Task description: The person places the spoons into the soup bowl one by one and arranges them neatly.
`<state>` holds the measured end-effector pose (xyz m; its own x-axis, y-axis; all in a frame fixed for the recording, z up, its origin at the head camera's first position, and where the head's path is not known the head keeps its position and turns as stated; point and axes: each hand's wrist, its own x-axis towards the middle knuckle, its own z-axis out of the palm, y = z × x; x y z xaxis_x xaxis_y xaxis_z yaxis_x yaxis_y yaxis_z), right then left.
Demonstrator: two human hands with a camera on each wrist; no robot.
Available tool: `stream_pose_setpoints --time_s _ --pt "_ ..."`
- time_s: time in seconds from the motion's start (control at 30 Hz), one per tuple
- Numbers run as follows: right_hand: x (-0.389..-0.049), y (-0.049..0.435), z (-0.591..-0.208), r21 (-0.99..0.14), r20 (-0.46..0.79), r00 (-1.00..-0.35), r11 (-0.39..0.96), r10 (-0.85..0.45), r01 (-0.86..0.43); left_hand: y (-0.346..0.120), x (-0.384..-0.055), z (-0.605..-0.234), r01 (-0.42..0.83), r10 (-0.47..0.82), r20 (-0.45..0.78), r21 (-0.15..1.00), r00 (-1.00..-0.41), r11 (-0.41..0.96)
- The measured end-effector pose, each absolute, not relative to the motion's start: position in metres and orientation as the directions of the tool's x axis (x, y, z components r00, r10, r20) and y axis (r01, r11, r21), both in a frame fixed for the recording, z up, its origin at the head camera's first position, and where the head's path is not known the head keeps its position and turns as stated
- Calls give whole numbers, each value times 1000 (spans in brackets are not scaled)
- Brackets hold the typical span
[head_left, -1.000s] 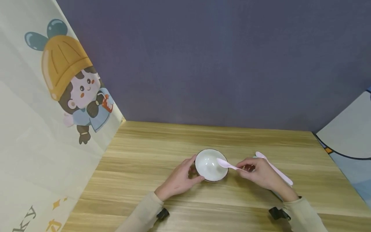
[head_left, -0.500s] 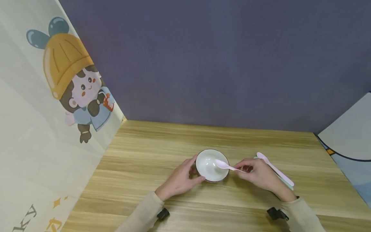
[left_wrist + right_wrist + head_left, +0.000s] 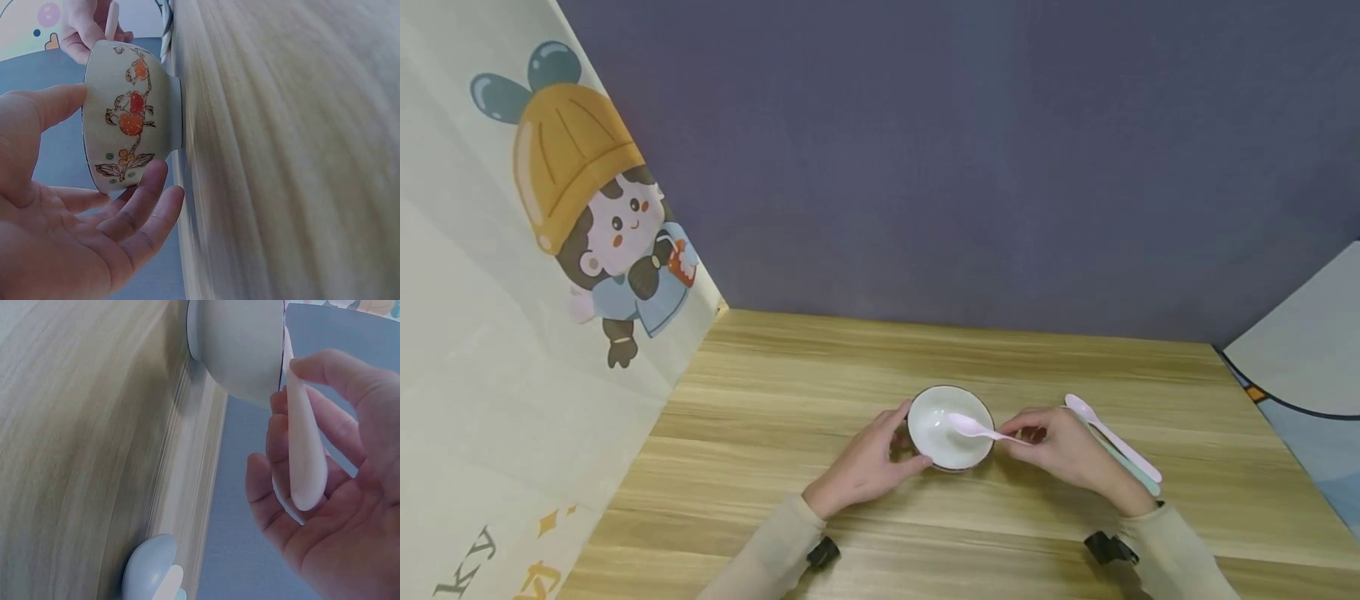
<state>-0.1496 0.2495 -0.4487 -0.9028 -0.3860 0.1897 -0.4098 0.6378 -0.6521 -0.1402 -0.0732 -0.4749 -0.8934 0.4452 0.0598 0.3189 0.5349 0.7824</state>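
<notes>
A round white bowl (image 3: 936,450) with a dark rim stands on the wooden table. My left hand (image 3: 872,462) holds it from the left, thumb at the near rim and fingers round the side. In the left wrist view the bowl's outside (image 3: 125,119) carries painted orange and red fruit on a branch. My right hand (image 3: 1063,450), at the bowl's right, pinches a pale pink spoon (image 3: 973,428) between thumb and fingers. The spoon's head lies over the bowl's inside; whether it touches is unclear. Its handle (image 3: 306,456) points back toward my right palm.
Just right of my right hand, another pink spoon (image 3: 1116,442) lies beside a pale green utensil (image 3: 1135,473), partly hidden by the hand. A dark blue-grey panel (image 3: 955,167) rises behind the table's far edge. A light printed sheet (image 3: 467,292) borders the left.
My right hand has slid slightly left, carrying the spoon's head farther over the bowl. More of the green utensil now shows. The left hand and bowl stay nearly still.
</notes>
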Motion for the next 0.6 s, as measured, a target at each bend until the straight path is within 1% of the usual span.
stream_pose_setpoints --time_s 0.27,0.6 --pt "-153 244 -448 -658 157 -906 643 -392 -392 -73 -141 -475 323 447 63 781 -892 534" --pt "-156 237 -446 -655 144 -900 643 -411 -398 -73 -140 -475 321 450 57 780 -891 537"
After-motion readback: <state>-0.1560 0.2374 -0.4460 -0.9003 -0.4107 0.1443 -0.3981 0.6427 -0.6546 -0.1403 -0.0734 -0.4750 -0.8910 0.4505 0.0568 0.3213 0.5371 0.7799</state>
